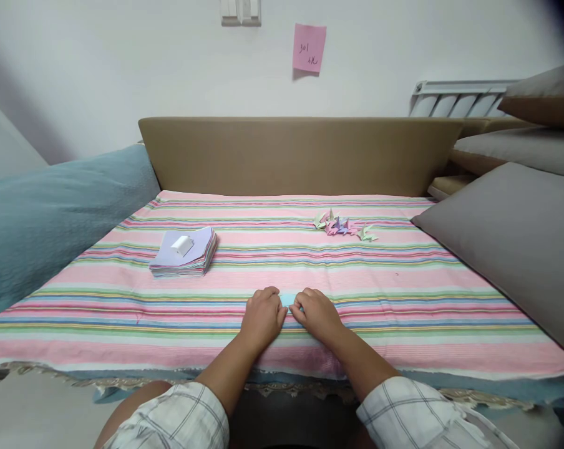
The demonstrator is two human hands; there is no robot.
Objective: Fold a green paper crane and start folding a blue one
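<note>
A small piece of light blue paper [288, 300] lies low over the striped cloth [272, 262], between my two hands. My left hand [263, 317] has its fingers curled on the paper's left end. On the right end, my right hand [318, 313] is closed in the same way, thumb and fingers pinching. Only the middle of the paper shows; both ends are hidden under the fingers, so its folds cannot be made out. Farther off to the right rests a cluster of folded paper cranes [342, 226] in pink, green and purple.
A stack of coloured paper sheets [183, 265] sits to the left, topped by a small white block [182, 246]. Grey cushions [506, 231] line the right side, and a blue padded armrest [67, 212] the left. A brown backrest [301, 156] stands behind.
</note>
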